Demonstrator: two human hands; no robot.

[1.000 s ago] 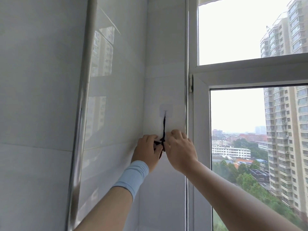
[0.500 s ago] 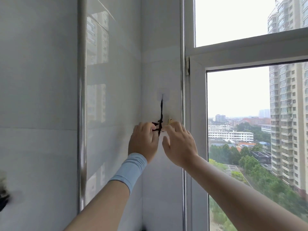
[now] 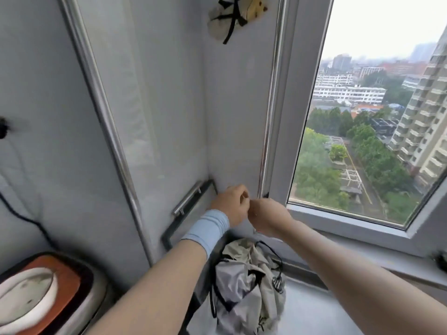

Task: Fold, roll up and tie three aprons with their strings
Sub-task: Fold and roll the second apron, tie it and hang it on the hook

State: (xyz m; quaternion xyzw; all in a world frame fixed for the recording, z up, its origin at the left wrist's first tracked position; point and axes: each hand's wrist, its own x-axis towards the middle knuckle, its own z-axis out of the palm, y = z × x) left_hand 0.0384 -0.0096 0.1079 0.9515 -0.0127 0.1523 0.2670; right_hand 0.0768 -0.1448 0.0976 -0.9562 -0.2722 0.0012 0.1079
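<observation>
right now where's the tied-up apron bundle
In the head view the tied apron bundle hangs at top centre on the tiled wall, just left of the window frame and well above the left hand and right hand.

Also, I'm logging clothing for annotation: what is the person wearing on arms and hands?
A light blue elastic wristband wraps the left wrist. The left forearm and right forearm are otherwise bare, no sleeves in view. The left hand and right hand wear no gloves; no watch shows.
</observation>
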